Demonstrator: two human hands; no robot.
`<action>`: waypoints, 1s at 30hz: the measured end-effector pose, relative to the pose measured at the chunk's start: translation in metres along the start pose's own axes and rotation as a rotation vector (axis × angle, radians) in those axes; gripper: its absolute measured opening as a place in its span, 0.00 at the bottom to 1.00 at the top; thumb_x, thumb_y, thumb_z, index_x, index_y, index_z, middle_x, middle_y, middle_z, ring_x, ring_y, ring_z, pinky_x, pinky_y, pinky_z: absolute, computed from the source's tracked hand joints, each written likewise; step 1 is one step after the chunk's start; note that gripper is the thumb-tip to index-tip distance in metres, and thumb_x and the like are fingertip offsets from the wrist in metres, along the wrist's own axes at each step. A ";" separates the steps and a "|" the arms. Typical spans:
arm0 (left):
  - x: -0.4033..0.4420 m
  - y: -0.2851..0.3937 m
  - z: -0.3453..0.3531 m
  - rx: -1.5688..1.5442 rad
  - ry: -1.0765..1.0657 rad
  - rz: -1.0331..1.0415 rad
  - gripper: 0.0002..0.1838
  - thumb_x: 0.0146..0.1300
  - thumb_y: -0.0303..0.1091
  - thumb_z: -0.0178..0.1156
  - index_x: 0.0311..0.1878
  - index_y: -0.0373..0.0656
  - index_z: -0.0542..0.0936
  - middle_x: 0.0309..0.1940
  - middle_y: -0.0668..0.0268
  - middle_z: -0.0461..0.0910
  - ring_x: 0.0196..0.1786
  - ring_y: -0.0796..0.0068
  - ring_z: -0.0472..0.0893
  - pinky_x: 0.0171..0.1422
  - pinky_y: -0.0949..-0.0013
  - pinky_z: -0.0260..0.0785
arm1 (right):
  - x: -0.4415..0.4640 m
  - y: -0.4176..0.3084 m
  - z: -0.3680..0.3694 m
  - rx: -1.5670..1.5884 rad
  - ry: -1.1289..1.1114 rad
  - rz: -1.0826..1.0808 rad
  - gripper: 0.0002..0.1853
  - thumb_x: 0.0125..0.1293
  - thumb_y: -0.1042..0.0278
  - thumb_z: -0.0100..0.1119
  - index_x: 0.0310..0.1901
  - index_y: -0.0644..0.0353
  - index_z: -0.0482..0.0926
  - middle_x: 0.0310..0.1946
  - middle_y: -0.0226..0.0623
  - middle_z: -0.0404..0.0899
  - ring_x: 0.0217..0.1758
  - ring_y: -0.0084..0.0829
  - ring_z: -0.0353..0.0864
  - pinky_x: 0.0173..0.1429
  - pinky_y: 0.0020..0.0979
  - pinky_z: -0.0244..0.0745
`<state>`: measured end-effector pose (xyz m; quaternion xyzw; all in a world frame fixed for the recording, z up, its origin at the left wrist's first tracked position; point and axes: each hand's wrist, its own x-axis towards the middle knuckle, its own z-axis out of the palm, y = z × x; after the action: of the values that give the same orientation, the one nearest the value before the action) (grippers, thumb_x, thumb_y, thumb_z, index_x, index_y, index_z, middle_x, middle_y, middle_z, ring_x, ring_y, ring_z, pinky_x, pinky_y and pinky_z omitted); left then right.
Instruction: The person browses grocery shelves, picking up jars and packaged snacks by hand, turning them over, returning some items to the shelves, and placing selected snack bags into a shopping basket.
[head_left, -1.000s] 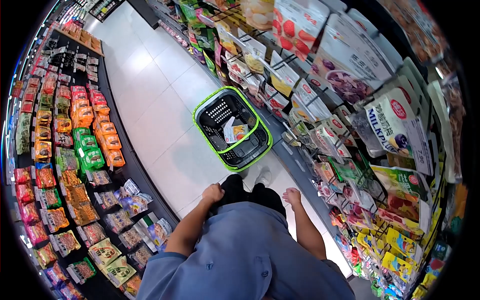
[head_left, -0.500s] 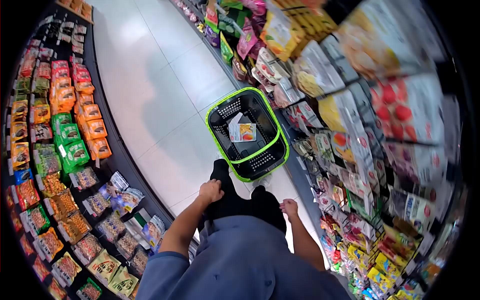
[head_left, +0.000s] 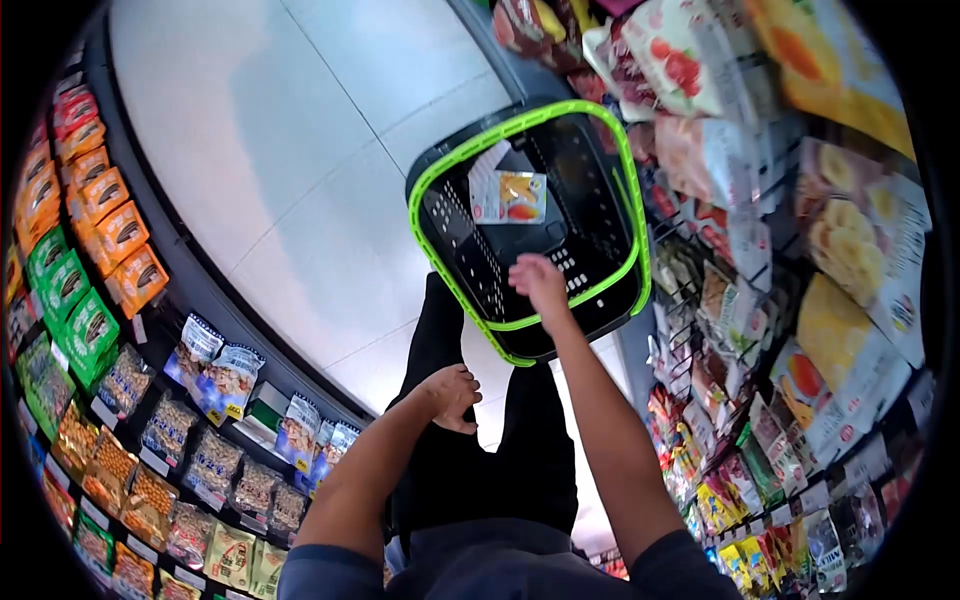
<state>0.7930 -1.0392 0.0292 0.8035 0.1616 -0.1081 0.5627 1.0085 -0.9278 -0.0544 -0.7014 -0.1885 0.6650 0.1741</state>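
A black shopping basket with a bright green rim stands on the floor in front of my legs. In it lies a whitish pouch with a yellow and orange fruit picture. My right hand is over the near part of the basket, fingers loosely stretched with nothing in them. Whether it touches the basket I cannot tell. The green handle lies folded down along the near side. My left hand is by my left thigh, its fingers curled and nothing visible in them.
Hanging snack pouches crowd the rack close on my right. To the left, a dark curved shelf holds packets of nuts and orange bags. Pale floor tiles run between the shelves.
My right hand has moved from beside my right thigh forward over the basket. The basket appears larger and closer. My left hand remains curled near my left thigh.
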 end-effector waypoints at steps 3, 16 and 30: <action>0.006 -0.022 0.003 -0.089 -0.028 0.105 0.26 0.52 0.58 0.57 0.32 0.40 0.81 0.32 0.60 0.80 0.42 0.60 0.80 0.54 0.60 0.69 | 0.081 0.029 -0.009 0.044 0.059 0.233 0.15 0.72 0.63 0.49 0.54 0.61 0.74 0.44 0.43 0.83 0.43 0.34 0.85 0.45 0.32 0.80; -0.012 -0.081 0.005 -0.421 0.199 0.274 0.13 0.43 0.39 0.60 0.32 0.42 0.77 0.31 0.62 0.76 0.40 0.61 0.78 0.48 0.62 0.69 | 0.267 0.173 -0.005 0.859 0.243 0.554 0.37 0.73 0.56 0.52 0.72 0.66 0.46 0.72 0.53 0.53 0.65 0.54 0.71 0.68 0.51 0.68; -0.011 -0.073 0.006 -0.345 0.183 0.244 0.16 0.42 0.40 0.57 0.34 0.41 0.77 0.35 0.61 0.76 0.44 0.60 0.77 0.53 0.62 0.68 | 0.289 0.138 0.015 0.854 0.327 0.452 0.14 0.69 0.65 0.57 0.53 0.57 0.74 0.44 0.36 0.75 0.50 0.34 0.77 0.60 0.42 0.74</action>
<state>0.7554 -1.0231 -0.0321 0.7156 0.1296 0.0635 0.6835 1.0113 -0.9044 -0.3747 -0.6858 0.2863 0.5853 0.3241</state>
